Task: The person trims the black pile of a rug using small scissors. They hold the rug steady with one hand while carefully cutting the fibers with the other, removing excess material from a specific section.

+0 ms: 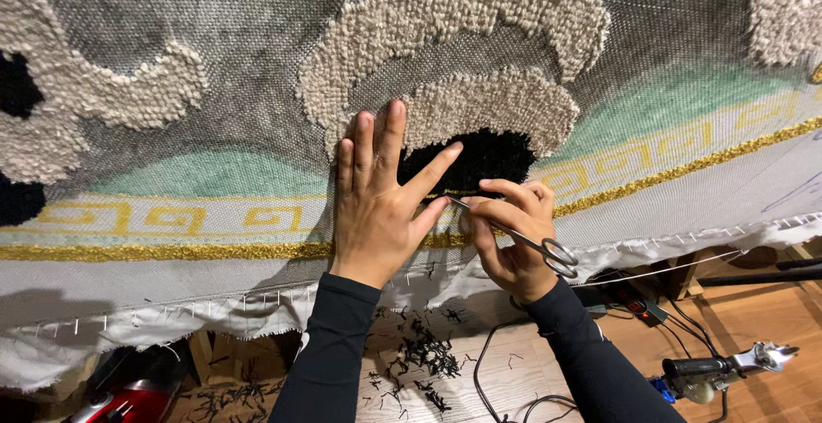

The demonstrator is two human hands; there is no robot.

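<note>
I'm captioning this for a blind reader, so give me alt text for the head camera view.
A left hand presses flat on a stretched tufted rug while the right hand works scissors at a black patch. Black yarn clippings litter the wooden floor below.

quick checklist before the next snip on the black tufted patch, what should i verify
1. Left hand flat on the cloth beside the black patch: ok.
2. Scissors held in the right hand: ok.
3. Blade tips clear of the left thumb: cannot tell, they sit very close.
4. Blades open or closed: cannot tell.
5. Cable on the floor clear of the feet: cannot tell.
</note>
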